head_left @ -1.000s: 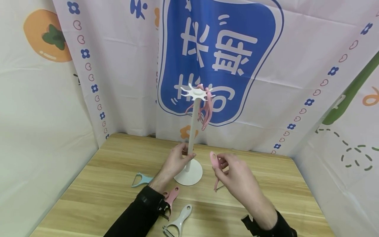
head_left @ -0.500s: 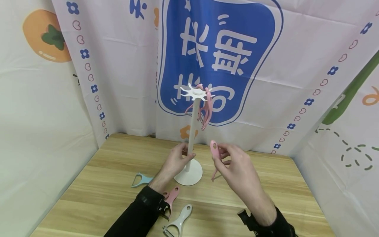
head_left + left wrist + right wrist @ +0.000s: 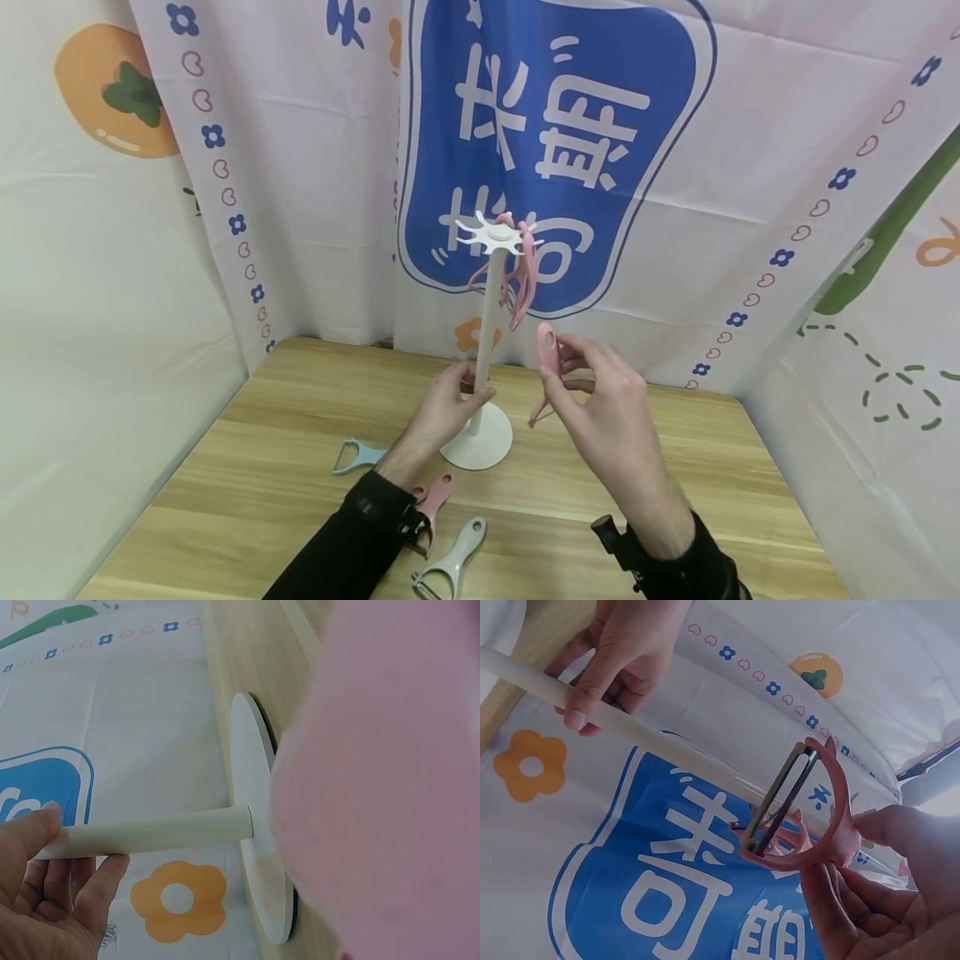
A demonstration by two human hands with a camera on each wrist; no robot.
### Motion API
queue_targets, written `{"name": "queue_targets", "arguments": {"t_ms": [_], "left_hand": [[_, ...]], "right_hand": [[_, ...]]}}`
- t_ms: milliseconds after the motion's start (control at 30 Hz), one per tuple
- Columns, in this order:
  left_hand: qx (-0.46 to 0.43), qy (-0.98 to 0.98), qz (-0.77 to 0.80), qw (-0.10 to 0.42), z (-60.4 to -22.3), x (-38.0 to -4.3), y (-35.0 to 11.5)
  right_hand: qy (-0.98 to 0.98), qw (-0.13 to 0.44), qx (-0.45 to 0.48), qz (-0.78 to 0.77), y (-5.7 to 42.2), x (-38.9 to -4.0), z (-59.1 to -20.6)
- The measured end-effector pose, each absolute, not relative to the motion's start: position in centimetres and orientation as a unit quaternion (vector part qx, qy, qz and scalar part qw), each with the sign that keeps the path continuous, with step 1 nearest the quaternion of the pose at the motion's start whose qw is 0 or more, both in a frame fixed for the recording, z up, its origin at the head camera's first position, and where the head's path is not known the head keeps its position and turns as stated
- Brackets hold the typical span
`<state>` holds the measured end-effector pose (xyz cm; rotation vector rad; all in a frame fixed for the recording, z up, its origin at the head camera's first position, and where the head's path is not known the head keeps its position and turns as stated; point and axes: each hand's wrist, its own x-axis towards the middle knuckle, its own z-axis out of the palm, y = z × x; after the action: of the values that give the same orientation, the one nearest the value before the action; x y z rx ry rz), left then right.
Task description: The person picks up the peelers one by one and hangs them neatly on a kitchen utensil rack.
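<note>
My left hand point(image 3: 447, 406) grips the lower pole of a white stand point(image 3: 491, 317) with a round base and a ring of hooks on top. In the left wrist view its thumb and fingers wrap the pole point(image 3: 157, 831). A pink peeler point(image 3: 548, 350) is pinched in my right hand point(image 3: 603, 396), handle hole upward, to the right of the pole and below the hooks. The right wrist view shows that peeler's metal blade point(image 3: 784, 796) and curved frame. Pink peelers point(image 3: 527, 275) hang from the hooks on the stand's right side.
A light blue peeler point(image 3: 365, 453) lies left of the base on the wooden table point(image 3: 300, 392). Beside my left wrist lies a pink peeler point(image 3: 437, 500), partly hidden by the sleeve. A grey peeler point(image 3: 459, 557) lies near the front. Printed curtains point(image 3: 330, 208) enclose the table.
My right hand has risen steadily with the pink peeler, from near the table toward the hooks. The left hand and the stand have stayed in place.
</note>
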<state>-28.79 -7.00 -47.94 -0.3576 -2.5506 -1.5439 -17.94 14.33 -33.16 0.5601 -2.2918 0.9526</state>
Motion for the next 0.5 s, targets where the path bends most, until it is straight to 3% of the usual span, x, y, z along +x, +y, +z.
{"name": "queue_targets", "arguments": {"t_ms": [500], "left_hand": [[-0.127,-0.841,-0.522,0.067,-48.0,-28.8,-7.0]], "right_hand": [[-0.801,0.38,0.239,0.396,13.1,-18.7,-31.4]]}}
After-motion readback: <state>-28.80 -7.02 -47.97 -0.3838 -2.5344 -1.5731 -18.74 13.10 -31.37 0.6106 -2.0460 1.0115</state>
